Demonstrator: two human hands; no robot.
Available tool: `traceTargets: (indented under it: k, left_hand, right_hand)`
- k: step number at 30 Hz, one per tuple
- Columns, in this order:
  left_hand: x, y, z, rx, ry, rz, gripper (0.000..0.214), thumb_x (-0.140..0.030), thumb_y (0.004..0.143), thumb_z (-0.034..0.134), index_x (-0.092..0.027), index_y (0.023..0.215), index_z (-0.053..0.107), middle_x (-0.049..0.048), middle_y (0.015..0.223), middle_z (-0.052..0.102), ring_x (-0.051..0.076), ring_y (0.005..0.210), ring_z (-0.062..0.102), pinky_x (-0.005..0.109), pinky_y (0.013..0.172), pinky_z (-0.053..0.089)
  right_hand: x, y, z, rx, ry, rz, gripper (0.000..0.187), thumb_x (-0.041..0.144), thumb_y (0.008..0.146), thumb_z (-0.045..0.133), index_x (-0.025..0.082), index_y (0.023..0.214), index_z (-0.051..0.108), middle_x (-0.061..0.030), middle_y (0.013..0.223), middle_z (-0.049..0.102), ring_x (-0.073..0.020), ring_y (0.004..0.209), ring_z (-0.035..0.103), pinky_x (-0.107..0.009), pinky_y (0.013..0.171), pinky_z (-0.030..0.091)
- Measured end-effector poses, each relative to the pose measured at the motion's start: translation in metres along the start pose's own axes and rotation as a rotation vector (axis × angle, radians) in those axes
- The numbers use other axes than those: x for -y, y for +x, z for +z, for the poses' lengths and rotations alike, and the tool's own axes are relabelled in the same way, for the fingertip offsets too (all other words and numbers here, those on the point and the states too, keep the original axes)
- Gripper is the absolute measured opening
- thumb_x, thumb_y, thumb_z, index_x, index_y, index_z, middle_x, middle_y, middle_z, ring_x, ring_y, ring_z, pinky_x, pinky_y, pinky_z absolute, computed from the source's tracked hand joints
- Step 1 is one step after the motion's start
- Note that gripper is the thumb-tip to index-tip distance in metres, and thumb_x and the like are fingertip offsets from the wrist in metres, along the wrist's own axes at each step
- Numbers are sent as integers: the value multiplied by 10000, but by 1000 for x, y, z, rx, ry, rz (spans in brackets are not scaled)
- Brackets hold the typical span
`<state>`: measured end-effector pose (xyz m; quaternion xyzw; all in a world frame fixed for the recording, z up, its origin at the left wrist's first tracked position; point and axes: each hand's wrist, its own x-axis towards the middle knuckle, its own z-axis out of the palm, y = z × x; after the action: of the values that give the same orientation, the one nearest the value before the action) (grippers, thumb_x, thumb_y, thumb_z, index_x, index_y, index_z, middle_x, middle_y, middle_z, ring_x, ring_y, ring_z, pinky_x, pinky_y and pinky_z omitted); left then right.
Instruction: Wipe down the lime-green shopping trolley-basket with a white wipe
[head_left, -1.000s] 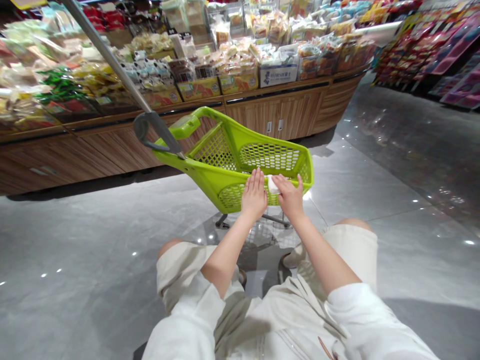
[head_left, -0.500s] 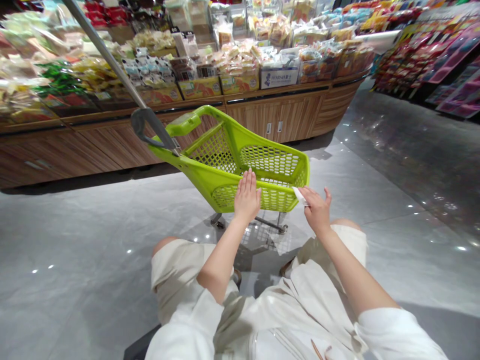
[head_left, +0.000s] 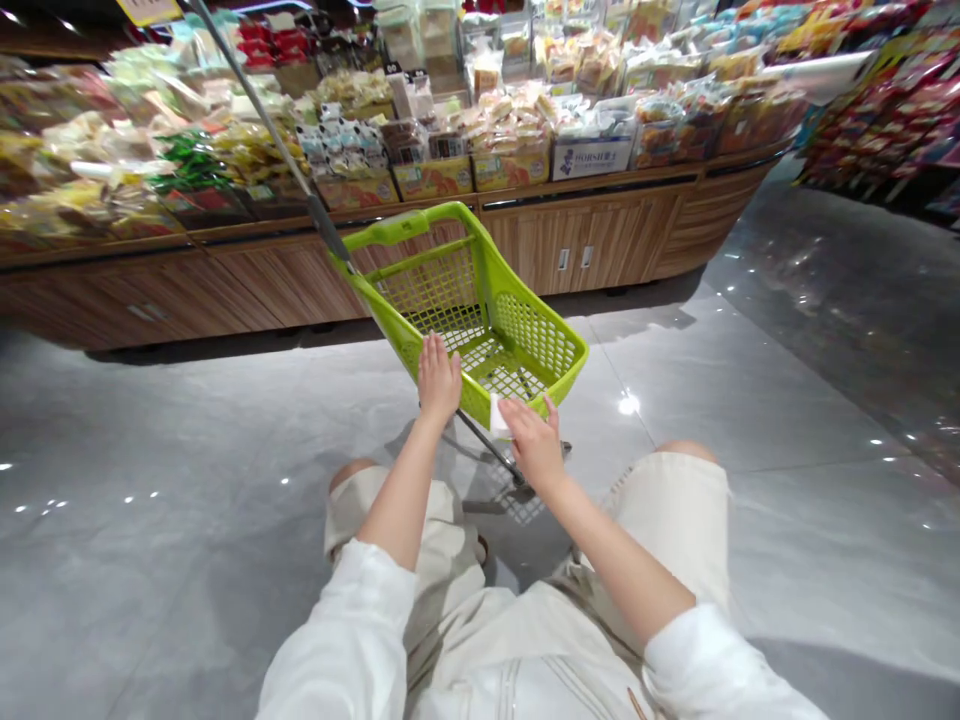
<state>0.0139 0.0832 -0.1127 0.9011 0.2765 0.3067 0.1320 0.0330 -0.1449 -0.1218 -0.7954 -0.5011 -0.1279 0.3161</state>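
A lime-green plastic shopping cart (head_left: 525, 300) stands turned in front of my knees, its mesh basket holding nothing I can see. My left hand (head_left: 439, 378) lies flat with fingers stretched out against the near side rim of the basket. At the basket's near front corner is my right hand (head_left: 536, 440), pressing a small white wipe (head_left: 498, 416) to the outer wall with its fingers. The wipe sticks out past the fingertips on the left.
Behind the cart runs a wooden display counter (head_left: 600, 230) heaped with packaged snacks (head_left: 510, 120). A grey pole (head_left: 255, 100) rises from the cart's handle end. Shiny grey tiles (head_left: 187, 460) cover the floor. More hanging goods (head_left: 870, 110) are at the right.
The cart has turned, its front end swinging left and toward me. My right hand with the wipe has moved left along the basket; my left hand has also shifted left.
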Motion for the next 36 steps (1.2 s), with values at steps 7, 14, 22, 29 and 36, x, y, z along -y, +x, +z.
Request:
traceTargets:
  k: [7,14,22,29,36]
  left_hand:
    - [31,-24,-14,57,-21,-24,686,-256,925,404,-72,1544,173,212,1630,196,255,1529,106,520,1227,212]
    - [52,-25,-30,99,-25,-16,690,-172,882,370,-26,1529,181,250,1620,189,263,1524,104,523,1220,216]
    - [58,-8,-34,93,-22,36,703,-163,860,413,-76,1528,211,221,1611,255,258,1516,147,518,1205,266]
    - [30,-22,-41,75,64,-19,534,-207,965,316,-74,1482,340,209,1564,369,252,1501,245,505,1212,273]
    - [-4,-97,-40,61,224,84,586,-212,994,298,-162,1566,179,119,1614,305,230,1514,202,481,1209,315]
  right_hand:
    - [34,35,35,105,40,-162,629,-10,828,455,222,1412,495,-87,1388,608,-225,1341,507,-540,1213,109]
    - [-4,42,35,95,-44,-331,563,32,888,438,251,1402,510,-65,1392,606,-197,1360,491,-532,1208,98]
    - [-96,60,0,-2,-183,-62,643,-6,808,405,259,1380,534,-86,1403,592,-225,1358,495,-568,1166,134]
    - [-98,66,15,-23,-148,-62,679,-1,759,409,231,1388,518,-91,1421,578,-205,1360,492,-547,1179,151]
    - [-88,69,23,-45,-100,22,620,18,773,406,219,1341,554,-88,1417,583,-209,1358,496,-541,1176,171]
